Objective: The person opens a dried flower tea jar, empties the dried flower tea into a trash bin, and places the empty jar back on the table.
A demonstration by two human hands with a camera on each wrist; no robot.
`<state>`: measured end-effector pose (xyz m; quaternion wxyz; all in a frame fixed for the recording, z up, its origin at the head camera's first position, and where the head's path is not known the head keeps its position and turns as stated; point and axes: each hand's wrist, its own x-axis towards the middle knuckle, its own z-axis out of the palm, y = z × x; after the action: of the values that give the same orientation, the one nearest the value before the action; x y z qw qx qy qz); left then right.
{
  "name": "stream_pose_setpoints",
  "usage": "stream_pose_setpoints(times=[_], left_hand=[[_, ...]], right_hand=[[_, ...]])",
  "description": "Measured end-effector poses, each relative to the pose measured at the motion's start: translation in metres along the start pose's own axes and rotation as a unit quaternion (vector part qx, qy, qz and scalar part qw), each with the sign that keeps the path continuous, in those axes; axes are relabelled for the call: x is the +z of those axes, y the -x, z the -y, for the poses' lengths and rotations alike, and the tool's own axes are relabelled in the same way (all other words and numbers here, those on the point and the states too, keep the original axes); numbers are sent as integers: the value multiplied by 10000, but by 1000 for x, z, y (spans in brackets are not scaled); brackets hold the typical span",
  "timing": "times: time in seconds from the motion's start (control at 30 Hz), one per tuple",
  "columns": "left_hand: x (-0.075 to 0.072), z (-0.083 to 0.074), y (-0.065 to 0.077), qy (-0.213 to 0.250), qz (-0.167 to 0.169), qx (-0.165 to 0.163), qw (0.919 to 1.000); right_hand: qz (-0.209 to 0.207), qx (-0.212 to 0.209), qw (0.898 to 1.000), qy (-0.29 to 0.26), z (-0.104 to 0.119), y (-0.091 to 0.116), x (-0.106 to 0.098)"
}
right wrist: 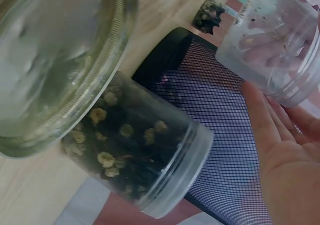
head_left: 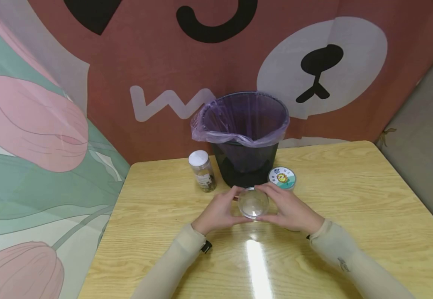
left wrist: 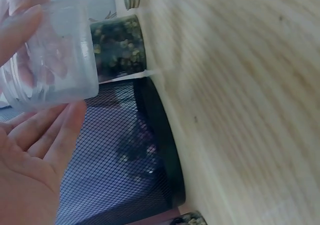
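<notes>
Plastic jar (head_left: 253, 202) near bin's lower edge (head_left: 236, 178)

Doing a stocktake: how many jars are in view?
3: a clear jar between left hand and right hand, a white-lidded jar left of the bin, and a printed-lid jar right of it. More may be hidden.

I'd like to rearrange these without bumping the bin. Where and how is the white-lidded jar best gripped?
Probably take the white-lidded jar round its clear upper body, just under the lid, coming from the left: it stands upright, round and slim, with the bin close on its right.
</notes>
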<state>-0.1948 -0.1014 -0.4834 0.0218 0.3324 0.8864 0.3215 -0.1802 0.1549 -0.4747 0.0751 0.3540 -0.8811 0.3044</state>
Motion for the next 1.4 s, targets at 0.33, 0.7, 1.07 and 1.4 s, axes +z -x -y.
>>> stream_pose_setpoints(times=[0.33,0.7,1.07,1.4], left_hand=[[13,10,-7,-150,346,-33,9993],[22,14,-7,-141,579,-156,9981],[35,20,-5,-254,553,1,9981],[36,20,-6,-185,609,-84,9979]], right_hand=[[395,272,9986,217,-8,1,9],[736,324,9966,153,-12,1,16],[813,414,9957,132,-16,7,22],[850,558,9947,156,-16,8,22]])
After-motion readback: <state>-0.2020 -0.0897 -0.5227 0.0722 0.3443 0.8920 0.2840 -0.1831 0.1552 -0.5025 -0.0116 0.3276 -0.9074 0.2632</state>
